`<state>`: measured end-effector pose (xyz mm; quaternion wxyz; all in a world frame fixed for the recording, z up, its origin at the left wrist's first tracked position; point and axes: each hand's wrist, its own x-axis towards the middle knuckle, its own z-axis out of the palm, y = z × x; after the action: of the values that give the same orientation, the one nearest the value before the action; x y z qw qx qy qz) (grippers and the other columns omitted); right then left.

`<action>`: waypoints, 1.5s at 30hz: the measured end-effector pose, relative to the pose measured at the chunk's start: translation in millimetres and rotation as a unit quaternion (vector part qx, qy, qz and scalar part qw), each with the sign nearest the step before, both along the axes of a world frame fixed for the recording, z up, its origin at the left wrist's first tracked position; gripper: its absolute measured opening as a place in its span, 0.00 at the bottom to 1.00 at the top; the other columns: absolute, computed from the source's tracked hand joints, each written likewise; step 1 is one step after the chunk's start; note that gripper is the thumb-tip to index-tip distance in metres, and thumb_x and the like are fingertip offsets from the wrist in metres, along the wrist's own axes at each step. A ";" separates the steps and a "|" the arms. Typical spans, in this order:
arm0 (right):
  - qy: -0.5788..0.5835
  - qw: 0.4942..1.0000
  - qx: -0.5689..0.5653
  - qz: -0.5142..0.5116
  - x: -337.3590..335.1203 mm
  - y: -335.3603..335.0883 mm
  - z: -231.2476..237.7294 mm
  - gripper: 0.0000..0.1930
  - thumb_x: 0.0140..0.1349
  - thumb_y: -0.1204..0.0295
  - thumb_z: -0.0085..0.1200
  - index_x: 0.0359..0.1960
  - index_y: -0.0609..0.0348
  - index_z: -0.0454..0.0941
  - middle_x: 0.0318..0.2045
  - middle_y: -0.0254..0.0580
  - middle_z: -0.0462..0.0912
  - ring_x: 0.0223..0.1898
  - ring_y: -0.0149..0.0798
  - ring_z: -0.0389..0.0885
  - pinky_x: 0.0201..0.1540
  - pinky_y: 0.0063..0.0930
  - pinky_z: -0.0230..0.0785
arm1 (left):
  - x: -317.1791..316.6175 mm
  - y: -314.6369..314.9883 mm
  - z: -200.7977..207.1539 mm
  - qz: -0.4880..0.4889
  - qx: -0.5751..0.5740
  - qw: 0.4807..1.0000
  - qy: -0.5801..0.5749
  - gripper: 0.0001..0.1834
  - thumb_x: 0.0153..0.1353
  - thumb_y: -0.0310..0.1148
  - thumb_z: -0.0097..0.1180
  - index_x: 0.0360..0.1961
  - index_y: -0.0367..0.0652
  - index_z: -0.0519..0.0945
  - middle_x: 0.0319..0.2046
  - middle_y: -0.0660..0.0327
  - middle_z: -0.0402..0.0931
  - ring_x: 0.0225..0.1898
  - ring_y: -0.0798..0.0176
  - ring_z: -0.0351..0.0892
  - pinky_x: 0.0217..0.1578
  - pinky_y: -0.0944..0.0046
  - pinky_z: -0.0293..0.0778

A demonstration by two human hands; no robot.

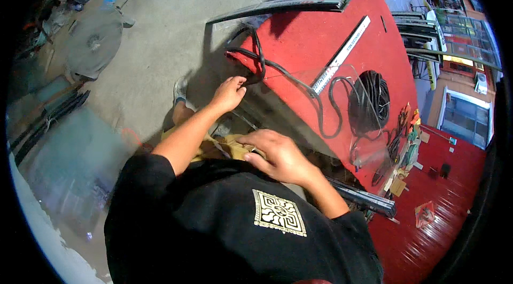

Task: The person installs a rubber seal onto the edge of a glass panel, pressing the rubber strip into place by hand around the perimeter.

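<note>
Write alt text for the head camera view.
A person is beside a red table, left hand near a black cable at its corner, right hand at the waist near yellow cloth. A white strip and a cable coil lie on the table.

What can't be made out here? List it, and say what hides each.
All in the head view:
Left hand: dark shadow and overlap obscure whether its fingertips touch the black cable.
Right hand: its own back hides whether it grips anything by the yellow cloth.
Long frame: cut off by the upper edge.
Red table: its top hides most of what lies beneath.
</note>
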<state>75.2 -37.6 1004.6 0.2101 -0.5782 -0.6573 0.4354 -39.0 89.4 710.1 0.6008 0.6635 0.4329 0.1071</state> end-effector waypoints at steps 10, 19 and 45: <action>-0.166 0.967 0.083 -0.175 152.6 56.9 183.6 0.16 0.80 0.64 0.61 0.52 0.68 0.89 0.40 0.40 0.93 0.43 0.33 0.89 0.50 0.34 0.80 | 44.0 -14.8 2.0 -0.030 0.041 0.999 0.009 0.37 0.71 0.40 0.65 0.77 0.38 0.68 0.73 0.38 0.73 0.74 0.34 0.73 0.73 0.42 0.71; -0.139 0.939 -0.316 0.012 268.2 195.4 9.5 0.19 0.84 0.62 0.57 0.63 0.65 0.85 0.56 0.46 0.90 0.58 0.40 0.88 0.66 0.38 0.77 | 45.8 -0.5 39.7 -0.143 0.028 0.989 0.034 0.30 0.71 0.36 0.66 0.65 0.35 0.66 0.60 0.32 0.76 0.63 0.24 0.78 0.62 0.33 0.76; -0.126 0.937 -0.324 -0.019 227.9 202.0 -39.6 0.20 0.76 0.64 0.58 0.64 0.61 0.79 0.40 0.45 0.85 0.46 0.39 0.83 0.50 0.41 0.78 | 42.2 -14.0 42.7 -0.128 -0.042 0.989 0.052 0.41 0.73 0.41 0.65 0.78 0.39 0.57 0.64 0.41 0.85 0.68 0.34 0.81 0.66 0.38 0.75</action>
<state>303.0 164.4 965.0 -0.0650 -0.6769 -0.4906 0.5448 3.2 75.4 752.8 0.6132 0.6925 0.3792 -0.0238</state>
